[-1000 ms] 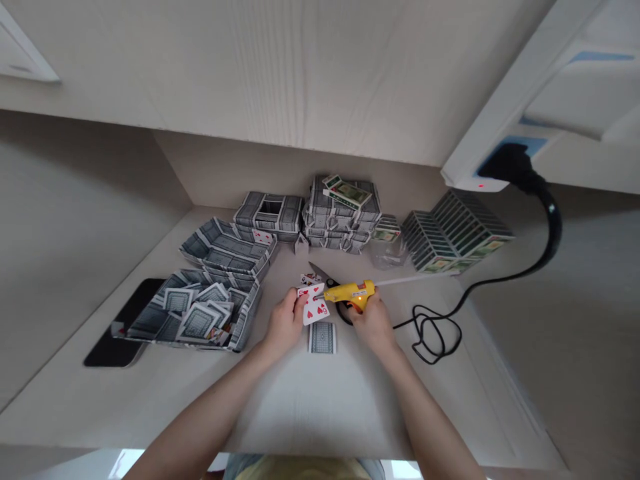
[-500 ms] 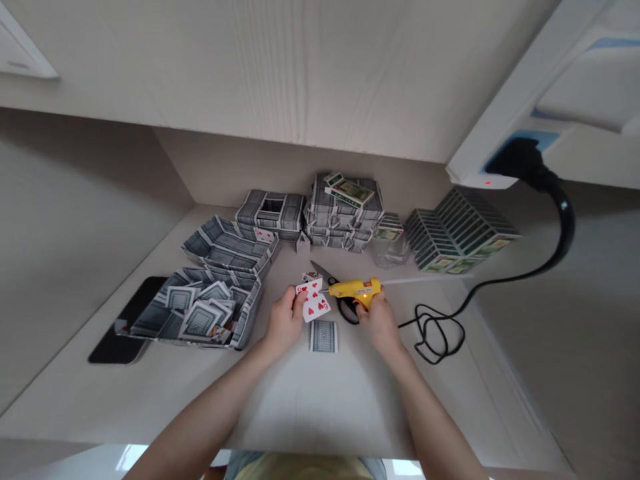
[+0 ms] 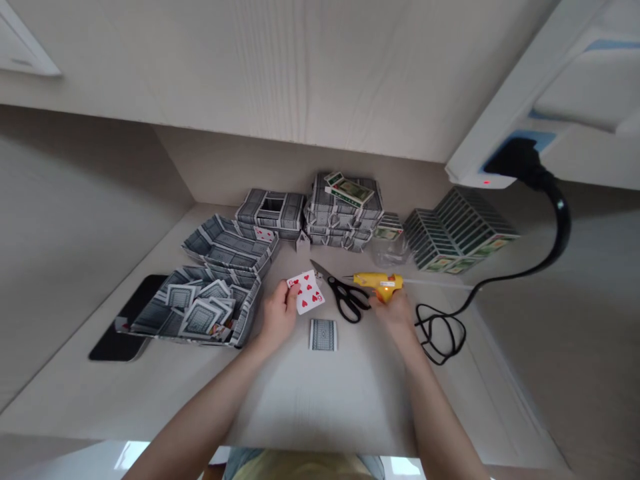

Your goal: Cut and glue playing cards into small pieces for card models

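The left hand pinches a heart card by its corner, while the right hand clenches a yellow glue gun (nozzle pointing left). Scissors lie between them on the desk, near a face-down card.

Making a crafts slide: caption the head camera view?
Left hand holds a heart playing card; right hand grips a yellow hot glue gun beside black-handled scissors.
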The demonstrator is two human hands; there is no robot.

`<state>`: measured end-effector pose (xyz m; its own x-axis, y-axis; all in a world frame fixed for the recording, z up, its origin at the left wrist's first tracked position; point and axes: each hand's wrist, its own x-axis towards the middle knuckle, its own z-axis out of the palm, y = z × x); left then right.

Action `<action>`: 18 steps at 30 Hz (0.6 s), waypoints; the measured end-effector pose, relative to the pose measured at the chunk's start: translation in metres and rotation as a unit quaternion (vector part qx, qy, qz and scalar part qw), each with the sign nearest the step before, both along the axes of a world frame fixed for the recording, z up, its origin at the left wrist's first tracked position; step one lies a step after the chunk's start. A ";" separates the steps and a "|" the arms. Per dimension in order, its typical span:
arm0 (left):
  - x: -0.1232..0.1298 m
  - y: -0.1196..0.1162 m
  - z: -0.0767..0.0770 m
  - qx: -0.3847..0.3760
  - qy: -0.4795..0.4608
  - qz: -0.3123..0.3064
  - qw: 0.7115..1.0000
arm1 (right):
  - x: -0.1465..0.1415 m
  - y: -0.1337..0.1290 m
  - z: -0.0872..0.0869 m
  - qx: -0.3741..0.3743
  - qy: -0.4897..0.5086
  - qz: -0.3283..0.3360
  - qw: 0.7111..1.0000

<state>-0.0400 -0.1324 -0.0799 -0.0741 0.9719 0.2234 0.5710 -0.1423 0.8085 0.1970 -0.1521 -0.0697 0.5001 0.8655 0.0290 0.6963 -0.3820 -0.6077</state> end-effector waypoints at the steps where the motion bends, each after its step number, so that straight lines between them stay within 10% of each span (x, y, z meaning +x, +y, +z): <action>1: -0.001 0.002 -0.001 0.004 -0.005 0.007 1.000 | 0.005 0.001 -0.001 0.005 0.000 -0.001 1.000; 18: -0.010 0.018 0.000 0.033 -0.043 0.067 0.996 | 0.024 0.006 -0.017 0.052 -0.177 -0.124 0.975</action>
<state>-0.0504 -0.1149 -0.0801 -0.2244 0.9351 0.2742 0.5174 -0.1241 0.8467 0.2215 -0.1461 -0.0867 0.6372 0.7018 0.3186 0.7627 -0.5150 -0.3912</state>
